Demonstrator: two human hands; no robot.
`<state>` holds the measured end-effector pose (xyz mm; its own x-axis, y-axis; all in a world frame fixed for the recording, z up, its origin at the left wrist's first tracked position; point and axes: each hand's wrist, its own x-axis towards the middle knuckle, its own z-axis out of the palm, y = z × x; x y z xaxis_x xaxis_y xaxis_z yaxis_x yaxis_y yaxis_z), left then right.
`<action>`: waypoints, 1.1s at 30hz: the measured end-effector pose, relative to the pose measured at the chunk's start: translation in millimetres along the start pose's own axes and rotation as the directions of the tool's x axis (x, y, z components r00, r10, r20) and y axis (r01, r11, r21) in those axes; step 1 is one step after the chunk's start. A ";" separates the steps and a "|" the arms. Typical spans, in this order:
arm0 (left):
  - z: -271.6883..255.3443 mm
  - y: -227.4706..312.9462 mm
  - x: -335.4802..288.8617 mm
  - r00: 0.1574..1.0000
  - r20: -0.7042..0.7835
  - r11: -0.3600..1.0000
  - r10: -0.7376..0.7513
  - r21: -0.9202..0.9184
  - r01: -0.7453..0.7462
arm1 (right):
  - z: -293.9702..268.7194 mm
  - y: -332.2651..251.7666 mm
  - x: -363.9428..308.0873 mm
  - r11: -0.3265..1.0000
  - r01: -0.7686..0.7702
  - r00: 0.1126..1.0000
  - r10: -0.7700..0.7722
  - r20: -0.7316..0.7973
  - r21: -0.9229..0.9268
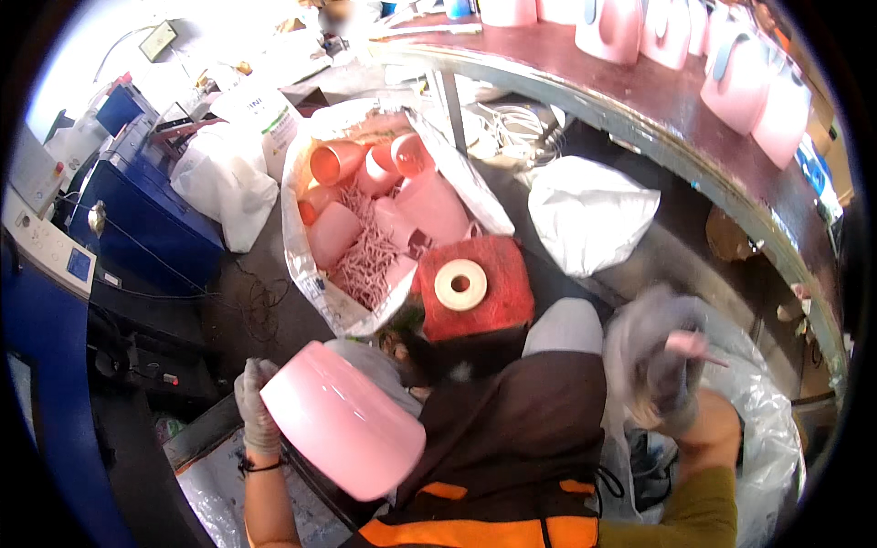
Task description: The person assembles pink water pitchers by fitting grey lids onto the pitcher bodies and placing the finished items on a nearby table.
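My left hand point(258, 406), in a pale glove, grips the side of a glossy pink plastic container point(343, 420). The container is tilted above my left leg, and its body hides some of my fingers. My right hand point(660, 365), in a grey glove, is raised beside my right knee and smeared by motion. Its fingers look curled, and a small pink piece point(687, 344) with a thin tip sticks out of them; its kind is not clear. Between my knees stands a red block point(502, 283) with a cream-coloured ring point(460, 285) on its top.
An open white sack point(297, 233) ahead holds pink containers and curly pink trimmings point(365, 260). Pink jugs point(735, 87) stand on the dark bench point(548, 50) at right. A white bag point(589, 215) lies below it. Blue machinery point(137, 215) flanks the left; clear plastic sheeting point(758, 411) is at my right.
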<state>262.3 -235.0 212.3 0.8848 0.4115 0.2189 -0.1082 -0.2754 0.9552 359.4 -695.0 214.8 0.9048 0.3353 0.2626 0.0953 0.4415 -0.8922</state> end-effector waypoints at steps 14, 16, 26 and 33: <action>161.6 -41.0 -40.6 0.733 0.657 0.793 -0.176 -0.346 0.501 | -115.6 -14.7 -37.2 0.601 -0.526 0.842 0.268 -0.468 -0.602; 185.1 -24.3 -46.1 0.547 0.747 0.600 -0.379 -0.251 0.759 | -178.0 -0.6 -128.4 0.476 -0.810 0.568 0.487 -0.664 -0.343; 228.7 -27.3 -15.4 0.278 0.885 0.803 -0.374 0.159 0.575 | -258.8 175.5 -461.7 -0.528 -0.788 0.275 0.159 -0.948 -0.316; 236.7 -17.9 -35.2 0.347 0.866 0.770 -0.359 0.066 0.634 | -264.8 171.6 -440.2 -0.504 -0.824 0.188 0.188 -0.964 -0.259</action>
<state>340.4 -450.2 140.4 0.7384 -0.5113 -0.4398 0.5075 -0.0082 0.8616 87.3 -987.3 -151.3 0.5879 -0.6565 -0.4726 -0.6861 -0.7142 0.1385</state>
